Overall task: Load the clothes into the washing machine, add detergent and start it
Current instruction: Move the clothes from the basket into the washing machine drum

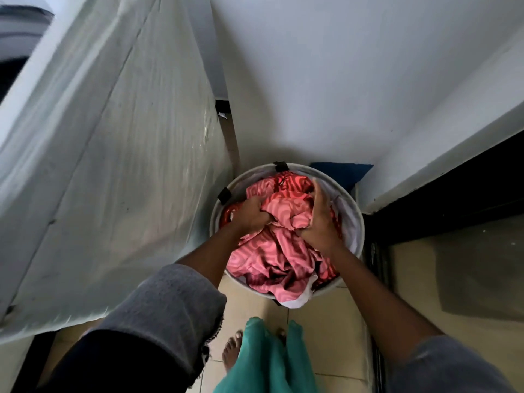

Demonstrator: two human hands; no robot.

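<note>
A round white laundry basket [357, 219] stands on the floor in the corner, filled with pink and red patterned cloth [272, 251]. Both my hands are inside it. My left hand [249, 212] grips a fold of the pink cloth at the basket's left side. My right hand [319, 215] grips the same cloth at the right side. An orange-red handle [228, 212] of something shows beside my left hand. The washing machine [99, 151] stands at the left, draped in a pale cover; its dark top opening [14, 52] shows blurred at the upper left.
A white wall [326, 80] rises behind the basket. A dark-framed glass door [453, 236] runs along the right. A blue object [343, 173] lies behind the basket. My bare feet [231, 351] and green garment [263, 361] are on beige floor tiles.
</note>
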